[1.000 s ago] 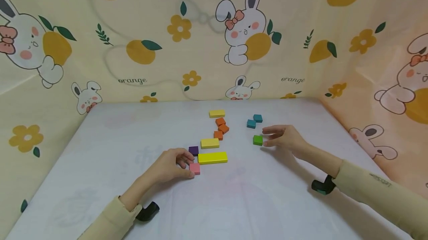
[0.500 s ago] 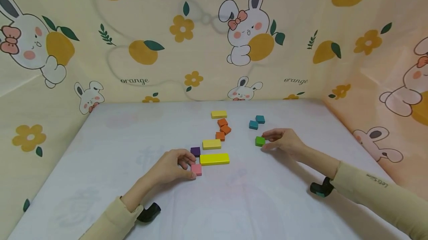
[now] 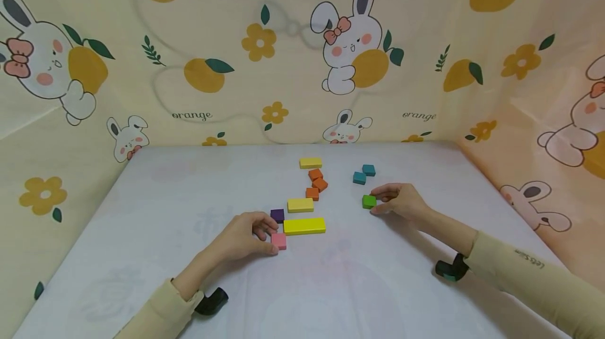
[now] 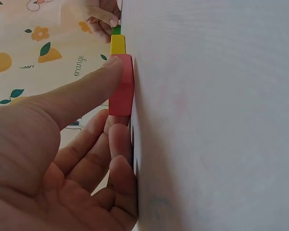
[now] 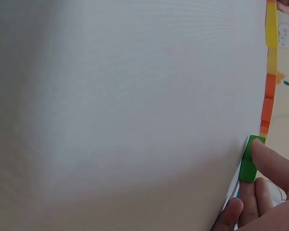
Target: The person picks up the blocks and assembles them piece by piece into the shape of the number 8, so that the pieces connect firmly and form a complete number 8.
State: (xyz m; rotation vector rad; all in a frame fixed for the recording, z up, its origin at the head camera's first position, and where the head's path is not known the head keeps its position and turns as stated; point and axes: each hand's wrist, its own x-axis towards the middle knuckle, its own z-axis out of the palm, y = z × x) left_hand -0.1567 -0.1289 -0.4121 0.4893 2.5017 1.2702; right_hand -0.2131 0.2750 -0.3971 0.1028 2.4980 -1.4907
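Note:
Near the middle of the table, my left hand (image 3: pixel 243 236) pinches a pink block (image 3: pixel 279 241) between thumb and fingers; the left wrist view shows the thumb across the pink face. A purple block (image 3: pixel 277 215) lies just beyond, by the fingertips, and a long yellow block (image 3: pixel 304 226) sits to its right. Farther right, my right hand (image 3: pixel 404 202) holds a green block (image 3: pixel 368 202) at its edges. In the right wrist view the thumb (image 5: pixel 272 161) presses on the green block, with the other fingers partly hidden behind it.
Beyond the long yellow block lie a shorter yellow block (image 3: pixel 300 205), three orange blocks (image 3: pixel 319 185) and another yellow block (image 3: pixel 310 163). Two teal blocks (image 3: pixel 359 178) stand past the green one. Printed cloth walls (image 3: pixel 293 82) border the white table (image 3: pixel 340 292) at the back and sides.
My right hand has moved in slightly, its thumb and fingers now at the green block. The left hand stays at the pink block. The head view has shifted a little.

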